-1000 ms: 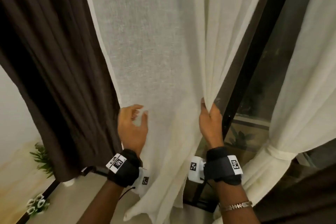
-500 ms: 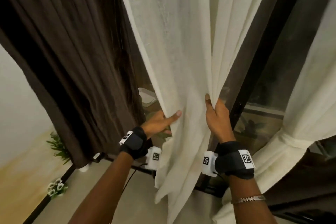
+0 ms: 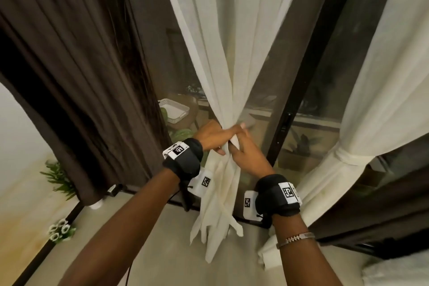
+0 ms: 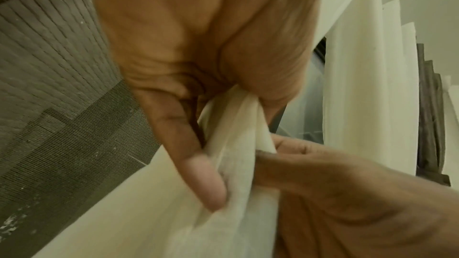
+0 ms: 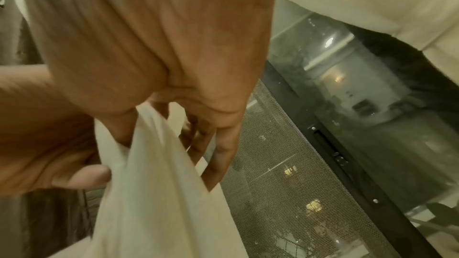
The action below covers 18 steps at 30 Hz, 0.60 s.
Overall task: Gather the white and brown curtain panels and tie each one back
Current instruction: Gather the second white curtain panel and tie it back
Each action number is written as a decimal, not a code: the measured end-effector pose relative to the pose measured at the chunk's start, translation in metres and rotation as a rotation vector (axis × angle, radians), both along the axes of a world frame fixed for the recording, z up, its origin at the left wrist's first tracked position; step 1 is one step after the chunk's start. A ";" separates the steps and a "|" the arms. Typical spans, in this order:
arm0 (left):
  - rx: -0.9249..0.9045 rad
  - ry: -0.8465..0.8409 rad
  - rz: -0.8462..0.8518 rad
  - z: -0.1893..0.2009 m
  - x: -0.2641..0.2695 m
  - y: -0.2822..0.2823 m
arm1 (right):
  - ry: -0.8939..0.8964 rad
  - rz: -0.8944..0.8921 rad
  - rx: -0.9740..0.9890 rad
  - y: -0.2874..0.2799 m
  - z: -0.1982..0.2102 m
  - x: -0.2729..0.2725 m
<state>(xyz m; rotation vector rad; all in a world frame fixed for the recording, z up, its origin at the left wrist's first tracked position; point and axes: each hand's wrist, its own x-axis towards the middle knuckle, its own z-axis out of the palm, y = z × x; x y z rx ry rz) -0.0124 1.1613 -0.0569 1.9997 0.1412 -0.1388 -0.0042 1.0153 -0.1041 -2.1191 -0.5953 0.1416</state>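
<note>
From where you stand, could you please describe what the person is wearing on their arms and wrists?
Both forearms are bare, with no sleeves. Each wrist carries a black padded band bearing white tags printed with black square codes, and a white camera block with its own code sits on the inner side. A thin black cable hangs by the left band. A slim metallic bracelet circles the right forearm.

Home: curtains drape a glass balcony door.

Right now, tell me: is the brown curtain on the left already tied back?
No, the brown curtain hangs loose with no tie around it, while both hands, left hand and right hand, grip the gathered white curtain.
</note>
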 end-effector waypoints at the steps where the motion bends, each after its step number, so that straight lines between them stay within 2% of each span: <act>1: -0.009 0.001 0.037 -0.005 0.005 -0.001 | -0.001 -0.082 0.033 -0.005 -0.001 -0.002; 3: -0.030 0.013 0.088 -0.013 0.013 -0.003 | -0.040 -0.304 0.157 -0.019 -0.007 -0.008; 4: -0.023 0.002 0.099 -0.015 0.015 -0.003 | -0.064 -0.358 0.203 -0.024 -0.009 -0.012; 6: 0.044 -0.026 0.091 -0.016 0.020 -0.003 | 0.008 -0.299 0.173 -0.029 -0.017 -0.016; 8: 0.050 -0.007 0.084 -0.015 0.022 -0.006 | 0.111 -0.207 -0.025 -0.027 -0.031 -0.016; 10: 0.027 0.009 0.089 -0.012 0.019 -0.011 | 0.115 -0.158 -0.188 -0.023 -0.043 -0.014; 14: 0.038 -0.004 0.113 -0.010 0.017 -0.014 | 0.154 -0.088 -0.196 -0.017 -0.058 -0.012; 18: 0.099 -0.006 0.138 -0.009 0.011 -0.015 | 0.221 -0.140 -0.209 -0.022 -0.065 -0.012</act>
